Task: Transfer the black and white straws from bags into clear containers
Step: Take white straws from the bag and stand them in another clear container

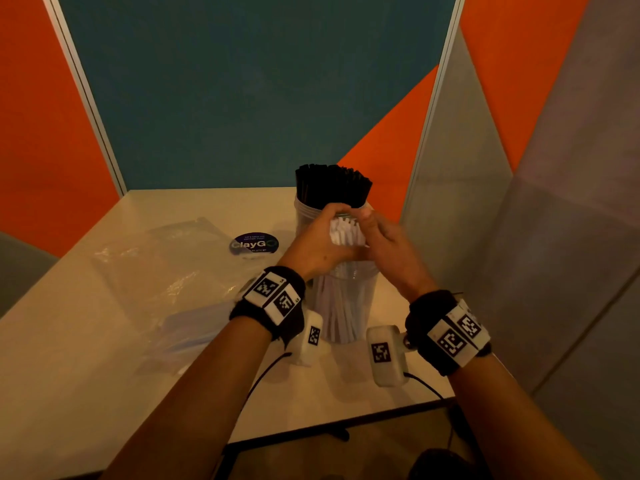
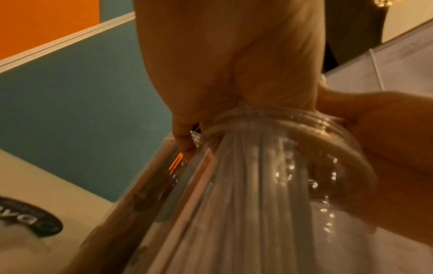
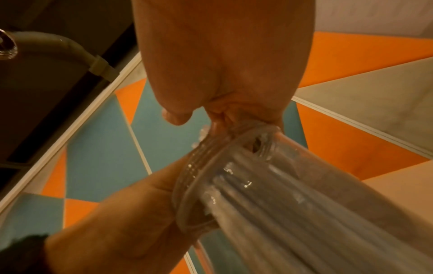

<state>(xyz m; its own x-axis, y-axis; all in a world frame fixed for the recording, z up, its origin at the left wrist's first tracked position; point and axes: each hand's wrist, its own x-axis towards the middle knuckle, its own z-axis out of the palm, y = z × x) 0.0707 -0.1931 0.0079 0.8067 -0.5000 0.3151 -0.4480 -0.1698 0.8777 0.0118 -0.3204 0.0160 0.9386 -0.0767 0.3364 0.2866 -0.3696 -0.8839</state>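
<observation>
We clasp the white straws (image 1: 346,233) with our left grip (image 1: 317,245) and right grip (image 1: 384,242) above the near clear container (image 1: 341,306); black straws (image 1: 330,183) stand just beyond.

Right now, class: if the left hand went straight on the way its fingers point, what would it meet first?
The left hand already grips the white straws at the near jar. Straight on, it would probably meet the right hand first; the jar of black straws stands behind, though depth is unclear.

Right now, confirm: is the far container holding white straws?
No: the far container holds black straws; the white straws are in the near one.
</observation>
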